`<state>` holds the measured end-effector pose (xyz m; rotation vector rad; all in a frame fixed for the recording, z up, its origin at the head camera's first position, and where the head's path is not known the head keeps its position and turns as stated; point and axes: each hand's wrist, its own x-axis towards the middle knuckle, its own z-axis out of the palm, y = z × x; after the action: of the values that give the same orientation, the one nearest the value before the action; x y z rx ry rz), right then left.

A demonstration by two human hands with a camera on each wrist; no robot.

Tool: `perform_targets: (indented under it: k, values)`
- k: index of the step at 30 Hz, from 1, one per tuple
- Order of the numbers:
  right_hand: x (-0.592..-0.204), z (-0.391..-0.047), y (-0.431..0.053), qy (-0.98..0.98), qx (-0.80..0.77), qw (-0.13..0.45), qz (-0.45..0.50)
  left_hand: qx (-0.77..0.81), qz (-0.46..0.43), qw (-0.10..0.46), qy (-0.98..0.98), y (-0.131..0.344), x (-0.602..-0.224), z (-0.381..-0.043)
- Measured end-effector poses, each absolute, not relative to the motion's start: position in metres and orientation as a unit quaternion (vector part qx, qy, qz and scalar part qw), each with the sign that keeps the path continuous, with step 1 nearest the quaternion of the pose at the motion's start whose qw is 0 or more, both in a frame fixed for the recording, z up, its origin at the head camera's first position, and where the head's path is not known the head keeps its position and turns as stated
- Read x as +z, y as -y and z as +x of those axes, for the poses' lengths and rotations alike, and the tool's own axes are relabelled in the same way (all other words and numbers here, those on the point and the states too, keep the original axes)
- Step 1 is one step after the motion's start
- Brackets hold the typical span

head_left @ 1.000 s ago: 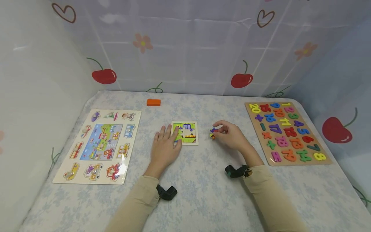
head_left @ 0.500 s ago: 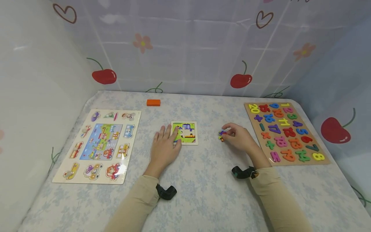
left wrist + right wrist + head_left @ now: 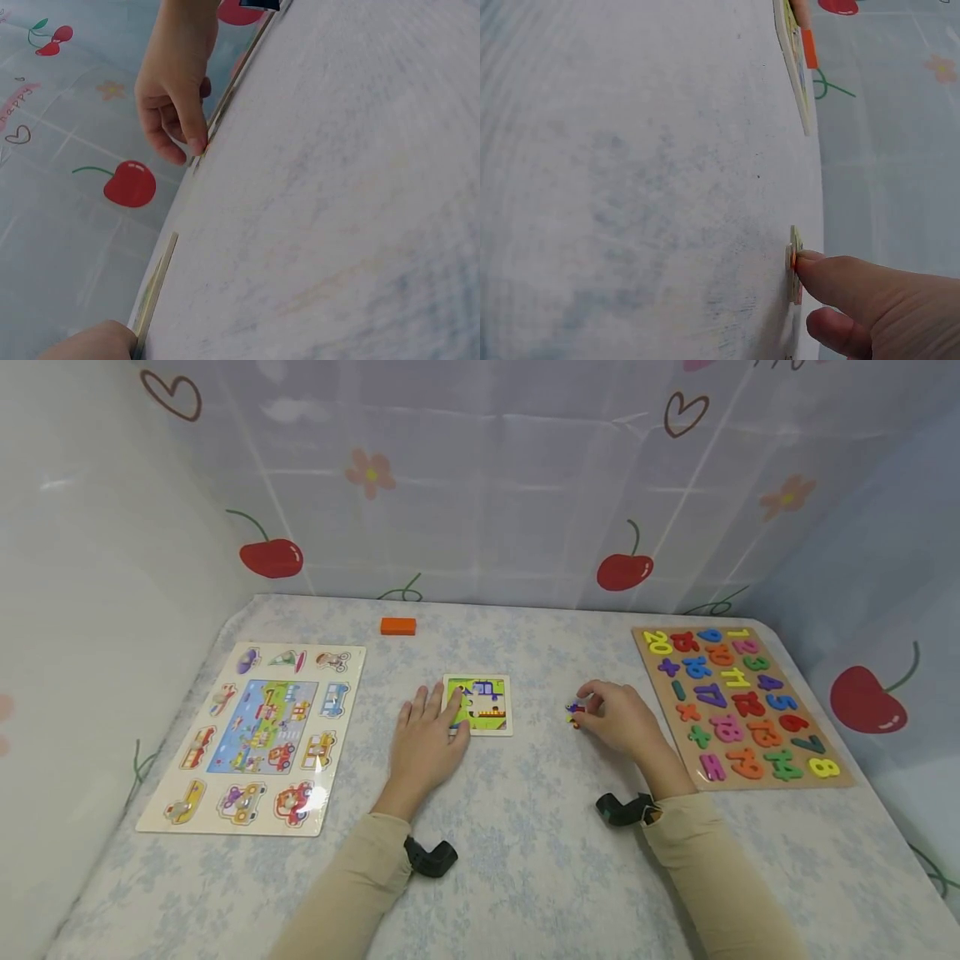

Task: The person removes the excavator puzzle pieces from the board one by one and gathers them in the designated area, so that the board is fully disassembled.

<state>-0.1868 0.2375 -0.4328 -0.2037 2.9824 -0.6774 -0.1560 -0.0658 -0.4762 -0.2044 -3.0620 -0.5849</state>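
Note:
A small square jigsaw puzzle (image 3: 491,724) with a pale frame lies mid-table, showing a blue vehicle on green and bare pale gaps in the picture. My left hand (image 3: 430,739) rests on its left side, fingers straight and spread, covering part of it. To the right of the puzzle, my right hand (image 3: 617,718) pinches small colourful jigsaw pieces (image 3: 574,713) between thumb and fingers, close over the table. In the right wrist view, the thin pieces (image 3: 793,274) overlap at the thumb tip; the fingers hide part of them.
A peg puzzle board (image 3: 345,693) with vehicle pieces lies at left. A number puzzle board (image 3: 817,787) lies at right, beyond the right hand. An orange block (image 3: 398,627) sits near the table's back edge, before a cherry-printed curtain (image 3: 480,510).
My right hand has moved rightward with the jigsaw pieces, away from the small puzzle, then stayed nearly in place while the pieces turned slightly. My left hand has stayed still.

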Motion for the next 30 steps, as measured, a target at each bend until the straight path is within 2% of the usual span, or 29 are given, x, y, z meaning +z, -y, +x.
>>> perform_targets:
  k: [15,30]
  values:
    - [-0.439,-0.188,-0.218,-0.946,-0.308,0.02,-0.096,-0.216,-0.055,0.004,0.975,0.067,-0.475,-0.157]
    - [-0.436,-0.201,-0.171,-0.937,-0.326,0.053,-0.112,-0.226,-0.033,0.006,0.974,0.074,-0.477,-0.162]
